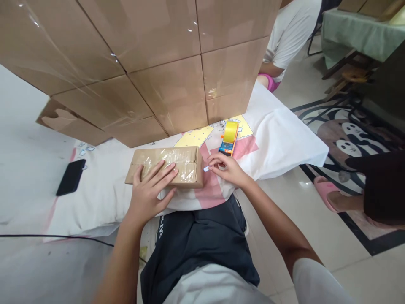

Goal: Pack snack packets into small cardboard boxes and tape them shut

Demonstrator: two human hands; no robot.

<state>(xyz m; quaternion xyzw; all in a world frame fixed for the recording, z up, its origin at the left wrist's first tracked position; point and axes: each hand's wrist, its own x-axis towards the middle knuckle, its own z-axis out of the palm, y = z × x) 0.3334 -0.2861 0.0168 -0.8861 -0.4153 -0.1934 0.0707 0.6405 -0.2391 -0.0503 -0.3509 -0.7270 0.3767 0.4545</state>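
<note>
left hand palm down, fingers spread; right hand pinched, fingers curled; forearms bare

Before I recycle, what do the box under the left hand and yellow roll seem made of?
Box: likely matte cardboard, brown with a flap seam. Clear tape: apparently glossy plastic, by its glints. Yellow roll: perhaps smooth plastic tape, evenly coloured.

A black phone lies at left, a panda-print rug at right.

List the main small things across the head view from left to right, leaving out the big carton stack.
Black rectangular phone, taped brown cardboard box, small whitish slip, yellow, blue and orange tape dispenser, pink slipper.
</note>
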